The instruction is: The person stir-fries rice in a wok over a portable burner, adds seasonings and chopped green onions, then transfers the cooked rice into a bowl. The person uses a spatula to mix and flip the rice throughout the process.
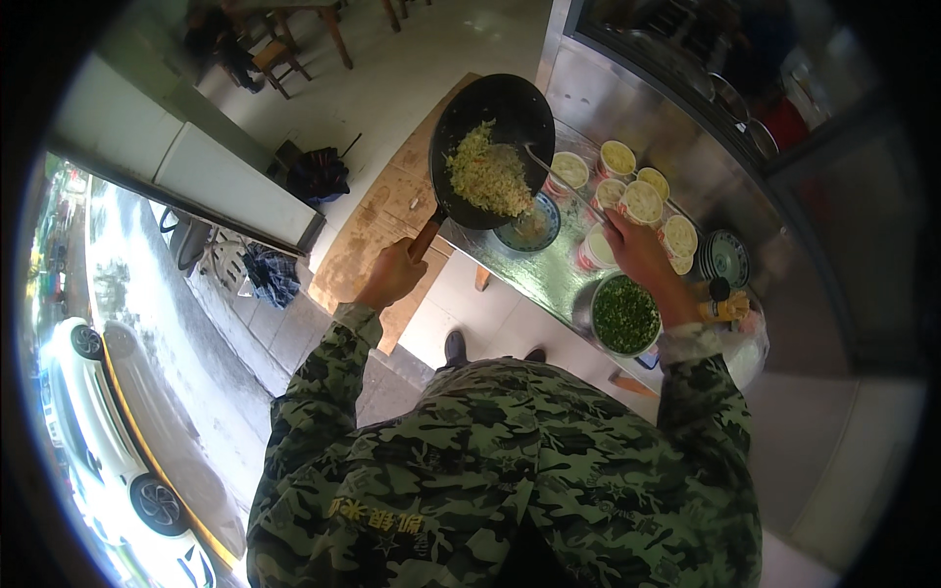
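My left hand (pixel 392 273) grips the wooden handle (pixel 423 241) of a black wok (pixel 507 103), which is held above the near end of a metal-topped table. Fried rice (pixel 485 173) lies in the wok, heaped towards its lower rim. A patterned bowl (pixel 540 229) sits beneath that rim with a little food in it, partly hidden by the wok. In my right hand (pixel 638 246) is a long metal utensil (pixel 566 186), whose tip reaches into the wok. The shape of its head is hard to make out.
Several paper cups (pixel 641 202) with pale contents stand right of the wok. A metal pot of chopped greens (pixel 626 314) sits near my right forearm, with stacked plates (pixel 724 259) beyond. A wooden bench or board (pixel 375 246) is at left. A seated person (pixel 220 44) is in the background.
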Demonstrator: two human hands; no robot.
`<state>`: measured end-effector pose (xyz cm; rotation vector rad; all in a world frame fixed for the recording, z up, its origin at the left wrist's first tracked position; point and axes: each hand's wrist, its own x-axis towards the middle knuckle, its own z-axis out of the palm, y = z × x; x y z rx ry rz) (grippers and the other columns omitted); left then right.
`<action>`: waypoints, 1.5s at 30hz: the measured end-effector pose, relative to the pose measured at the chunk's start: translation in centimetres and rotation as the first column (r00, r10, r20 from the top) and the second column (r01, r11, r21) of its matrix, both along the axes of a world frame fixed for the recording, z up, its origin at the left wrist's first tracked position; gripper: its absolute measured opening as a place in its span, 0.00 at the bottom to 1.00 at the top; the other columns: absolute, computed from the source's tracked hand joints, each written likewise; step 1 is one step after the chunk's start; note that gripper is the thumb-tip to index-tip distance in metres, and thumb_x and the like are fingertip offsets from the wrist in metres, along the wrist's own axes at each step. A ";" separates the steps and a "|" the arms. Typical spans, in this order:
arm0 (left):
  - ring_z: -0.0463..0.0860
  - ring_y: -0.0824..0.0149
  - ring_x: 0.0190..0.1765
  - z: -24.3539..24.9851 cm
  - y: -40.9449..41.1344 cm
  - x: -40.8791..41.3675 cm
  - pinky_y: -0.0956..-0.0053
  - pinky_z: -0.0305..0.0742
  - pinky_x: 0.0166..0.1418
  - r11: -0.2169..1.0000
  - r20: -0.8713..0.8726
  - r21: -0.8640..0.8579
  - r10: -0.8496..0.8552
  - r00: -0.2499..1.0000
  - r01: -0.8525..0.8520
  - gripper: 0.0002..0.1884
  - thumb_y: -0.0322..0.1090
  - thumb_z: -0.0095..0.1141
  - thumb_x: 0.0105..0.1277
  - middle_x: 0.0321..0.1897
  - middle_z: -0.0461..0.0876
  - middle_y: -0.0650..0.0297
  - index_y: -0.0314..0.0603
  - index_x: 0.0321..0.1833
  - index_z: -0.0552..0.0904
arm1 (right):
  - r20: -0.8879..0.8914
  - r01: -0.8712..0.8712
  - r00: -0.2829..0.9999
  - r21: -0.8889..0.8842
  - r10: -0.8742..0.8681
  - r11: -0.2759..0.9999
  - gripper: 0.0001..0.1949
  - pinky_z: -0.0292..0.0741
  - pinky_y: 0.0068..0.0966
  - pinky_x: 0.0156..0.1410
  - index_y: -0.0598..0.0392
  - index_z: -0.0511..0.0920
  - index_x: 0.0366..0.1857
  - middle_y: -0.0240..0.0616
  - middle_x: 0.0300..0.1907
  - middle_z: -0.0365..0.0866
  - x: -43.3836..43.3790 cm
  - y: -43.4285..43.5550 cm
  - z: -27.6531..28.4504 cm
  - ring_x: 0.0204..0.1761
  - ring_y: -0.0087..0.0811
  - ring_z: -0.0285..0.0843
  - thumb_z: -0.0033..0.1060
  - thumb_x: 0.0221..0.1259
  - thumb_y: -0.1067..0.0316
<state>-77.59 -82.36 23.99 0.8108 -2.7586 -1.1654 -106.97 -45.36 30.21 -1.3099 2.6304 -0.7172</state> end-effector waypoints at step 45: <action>0.88 0.36 0.48 -0.8 -0.7 0.8 0.47 0.81 0.53 1.000 0.033 0.012 -0.022 0.999 0.022 0.17 0.35 0.69 0.65 0.41 0.88 0.37 0.29 0.51 0.84 | 0.057 0.014 0.998 0.183 -0.024 0.983 0.16 0.81 0.51 0.52 0.54 0.85 0.62 0.60 0.44 0.90 2.5 6.6 -1.0 0.46 0.60 0.89 0.62 0.77 0.61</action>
